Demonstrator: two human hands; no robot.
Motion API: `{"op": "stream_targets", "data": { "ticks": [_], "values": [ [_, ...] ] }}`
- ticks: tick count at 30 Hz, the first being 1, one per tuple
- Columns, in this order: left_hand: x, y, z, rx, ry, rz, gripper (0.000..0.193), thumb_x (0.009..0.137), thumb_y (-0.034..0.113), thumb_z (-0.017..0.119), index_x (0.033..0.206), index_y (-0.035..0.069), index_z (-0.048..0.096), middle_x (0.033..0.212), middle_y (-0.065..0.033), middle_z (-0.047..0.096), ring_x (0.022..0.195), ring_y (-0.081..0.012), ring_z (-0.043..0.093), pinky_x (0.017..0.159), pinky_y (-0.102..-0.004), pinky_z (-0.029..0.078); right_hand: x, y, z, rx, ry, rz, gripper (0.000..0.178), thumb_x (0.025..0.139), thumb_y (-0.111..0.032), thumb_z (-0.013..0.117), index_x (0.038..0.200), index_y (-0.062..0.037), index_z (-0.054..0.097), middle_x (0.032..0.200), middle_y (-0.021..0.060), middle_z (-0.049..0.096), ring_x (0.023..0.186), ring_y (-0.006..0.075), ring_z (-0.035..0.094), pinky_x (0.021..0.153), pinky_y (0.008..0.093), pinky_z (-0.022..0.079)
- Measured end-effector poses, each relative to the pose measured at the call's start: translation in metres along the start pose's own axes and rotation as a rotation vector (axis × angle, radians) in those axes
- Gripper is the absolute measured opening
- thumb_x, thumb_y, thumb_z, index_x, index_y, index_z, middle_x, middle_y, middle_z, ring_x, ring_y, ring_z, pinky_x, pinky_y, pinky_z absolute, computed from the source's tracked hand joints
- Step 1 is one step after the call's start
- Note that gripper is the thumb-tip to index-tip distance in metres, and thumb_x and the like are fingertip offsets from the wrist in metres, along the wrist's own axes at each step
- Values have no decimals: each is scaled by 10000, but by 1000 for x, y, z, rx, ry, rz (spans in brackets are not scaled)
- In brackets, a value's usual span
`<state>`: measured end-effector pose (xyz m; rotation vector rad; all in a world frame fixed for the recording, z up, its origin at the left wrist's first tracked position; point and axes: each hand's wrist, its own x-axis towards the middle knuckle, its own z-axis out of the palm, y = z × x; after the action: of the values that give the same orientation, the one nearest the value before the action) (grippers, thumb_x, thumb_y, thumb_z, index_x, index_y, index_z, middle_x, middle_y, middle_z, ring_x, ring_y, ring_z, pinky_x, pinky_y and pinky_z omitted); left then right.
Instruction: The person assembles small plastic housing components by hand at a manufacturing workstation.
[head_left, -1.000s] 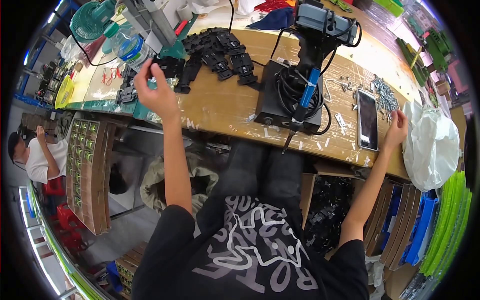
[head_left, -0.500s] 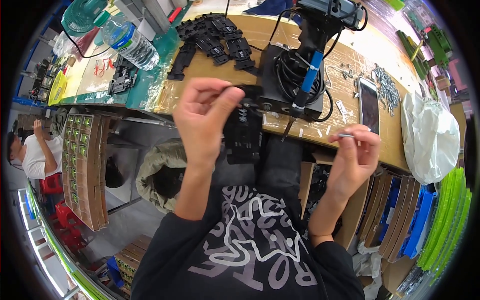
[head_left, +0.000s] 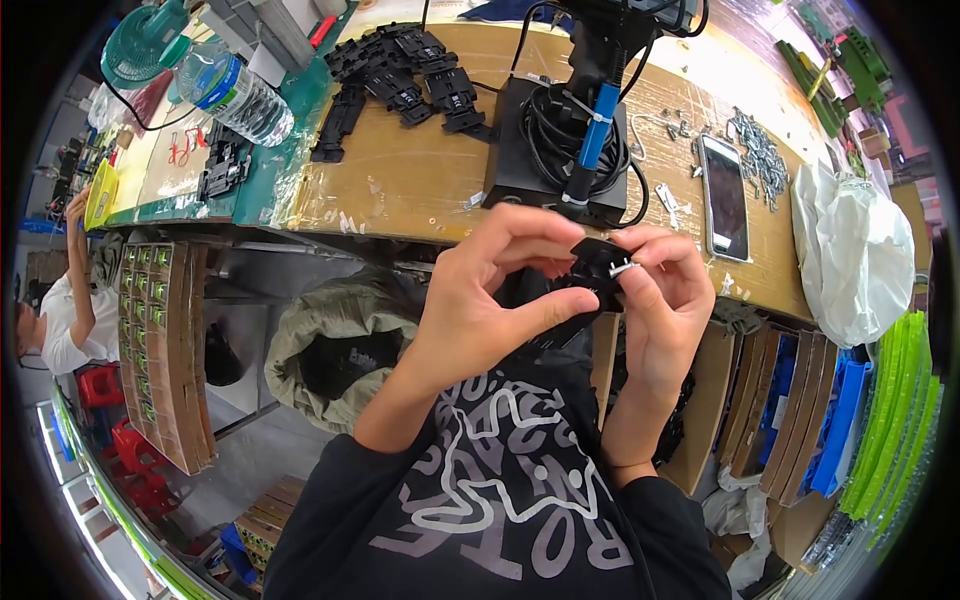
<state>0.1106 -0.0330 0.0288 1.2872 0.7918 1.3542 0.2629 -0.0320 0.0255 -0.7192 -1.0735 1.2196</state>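
Observation:
Above my lap, my left hand [head_left: 480, 300] grips a black plastic part [head_left: 592, 258] between thumb and fingers. My right hand [head_left: 668, 295] meets it from the other side, thumb and fingers pinched on a small silvery metal piece [head_left: 622, 269]. That piece is at the right end of the part; whether it sits inside cannot be made out. Beyond my hands, a blue-handled soldering iron [head_left: 598, 130] hangs point down beside a coiled black cable on a black box [head_left: 508, 140]. Several similar black parts [head_left: 400, 75] lie piled on the bench.
A phone [head_left: 724, 195] and a heap of small metal pieces [head_left: 760, 160] lie on the right of the bench, near a white bag [head_left: 850, 260]. A water bottle [head_left: 235, 95] stands at the left. Another person [head_left: 75, 310] sits far left beside a divided carton [head_left: 160, 350].
My left hand has brought the black part right and nearer to me, turning it. My right hand has moved left, bringing the small metal piece to it. The view has shifted slightly.

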Motion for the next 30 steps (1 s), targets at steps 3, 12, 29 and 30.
{"op": "stream_targets", "data": {
  "ticks": [3,12,29,30],
  "values": [
    [-3,-3,0,-23,13,-59,321,677,1,691,959,-10,538,874,-51,595,792,-90,549,728,-214,441,1,1,-2,26,-10,-14,150,696,89,608,807,22,531,932,122,534,874,175,530,792,280,422],
    [-4,4,-2,214,-127,-39,256,647,-68,670,891,-45,596,835,-93,614,750,-121,558,675,-227,438,1,-7,-9,-63,-171,36,132,696,92,609,797,38,543,862,131,536,814,180,541,751,289,444],
    [-26,-8,4,401,-329,-85,241,691,54,663,909,-12,583,778,-101,576,703,-202,558,634,-284,442,-41,11,-30,-436,-70,108,97,683,25,628,776,27,600,776,100,579,749,178,551,661,256,422],
    [-29,-11,2,311,-380,-204,237,701,61,662,916,-11,593,784,-95,584,702,-177,562,640,-270,442,-46,9,-36,-441,-76,148,93,682,19,632,770,27,603,774,101,582,735,173,550,657,254,422]
  ]
}}
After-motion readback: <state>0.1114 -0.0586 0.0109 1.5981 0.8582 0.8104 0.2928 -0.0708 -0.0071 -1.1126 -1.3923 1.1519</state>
